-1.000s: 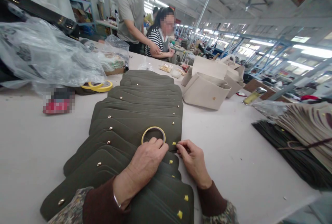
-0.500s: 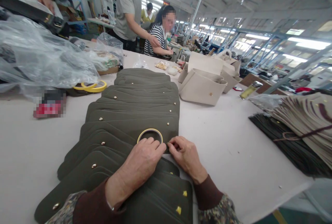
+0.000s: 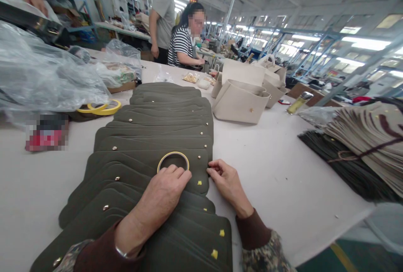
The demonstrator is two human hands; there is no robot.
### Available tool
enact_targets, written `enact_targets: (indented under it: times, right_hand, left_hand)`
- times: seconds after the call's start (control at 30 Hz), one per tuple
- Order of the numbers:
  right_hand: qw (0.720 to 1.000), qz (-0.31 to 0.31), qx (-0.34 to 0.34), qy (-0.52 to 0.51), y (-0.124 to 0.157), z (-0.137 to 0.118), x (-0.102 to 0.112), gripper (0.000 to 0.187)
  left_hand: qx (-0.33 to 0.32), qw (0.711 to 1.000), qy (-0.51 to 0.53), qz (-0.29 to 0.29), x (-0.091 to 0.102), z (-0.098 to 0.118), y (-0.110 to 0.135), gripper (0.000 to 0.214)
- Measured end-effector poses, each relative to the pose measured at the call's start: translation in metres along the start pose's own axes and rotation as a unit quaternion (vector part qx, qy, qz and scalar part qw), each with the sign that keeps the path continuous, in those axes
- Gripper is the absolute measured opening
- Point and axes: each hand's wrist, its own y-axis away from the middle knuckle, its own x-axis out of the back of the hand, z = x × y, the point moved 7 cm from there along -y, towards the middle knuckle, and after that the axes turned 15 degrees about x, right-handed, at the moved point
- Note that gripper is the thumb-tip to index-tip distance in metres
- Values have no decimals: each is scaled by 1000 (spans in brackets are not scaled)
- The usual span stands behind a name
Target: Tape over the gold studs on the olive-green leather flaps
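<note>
1. Olive-green and matt, the panels (image 3: 163, 114) lay overlapped like roof tiles in one long row down the middle of the white counter (image 3: 283, 171). Each had rounded corners and a small brass stud near either end. The nearest ones carried little yellow tabs (image 3: 222, 233) by their right edges.
2. The worked panel (image 3: 135, 158) lay under both hands, towards the near end of the row, with a thin ring of tape (image 3: 173, 153) flat on it. The left hand (image 3: 160, 194) rested palm down, its fingers curled onto the ring's near rim. The right hand (image 3: 225, 179) had thumb and forefinger pinched together at that panel's right edge, the other fingers folded.
3. Beige bags (image 3: 239, 104) stood just right of the row's far part. Yellow tape rolls (image 3: 102, 107) and crumpled clear plastic bags (image 3: 47, 74) lay to its left. A fanned stack of striped pieces (image 3: 368, 137) lay over a dark bundle (image 3: 340, 158) at the right, well apart. At the counter's far end were a seated person in a striped top (image 3: 181, 47) and a standing person in a grey shirt (image 3: 163, 11). The left forearm hid part of the nearer panels.
4. Half a second earlier the right fingertips had been close beside the left ones at the ring. They had since shifted out to the panel's edge, baring a single tab (image 3: 199, 182) between the hands. The grey-shirted person had drawn the arm back from the seated one.
</note>
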Motion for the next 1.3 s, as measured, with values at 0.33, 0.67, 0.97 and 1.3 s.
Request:
enact_targets:
  times: [0.33, 0.67, 0.97, 1.3]
  right_hand:
    - [990, 34, -113, -74, -4, 14, -3, 33]
    - [980, 90, -130, -120, -29, 22, -3, 31]
    - [978, 158, -63, -122, -43, 8, 13, 36]
    - [961, -53, 272, -11, 11, -92, -12, 20]
  left_hand:
    - [-9, 1000, -1, -7, -4, 2, 3, 16]
    - [-36, 999, 0, 20, -4, 7, 2, 17]
    - [-70, 968, 171, 167, 17, -1, 12, 17]
    - [-47, 962, 208, 174, 20, -4, 14, 39]
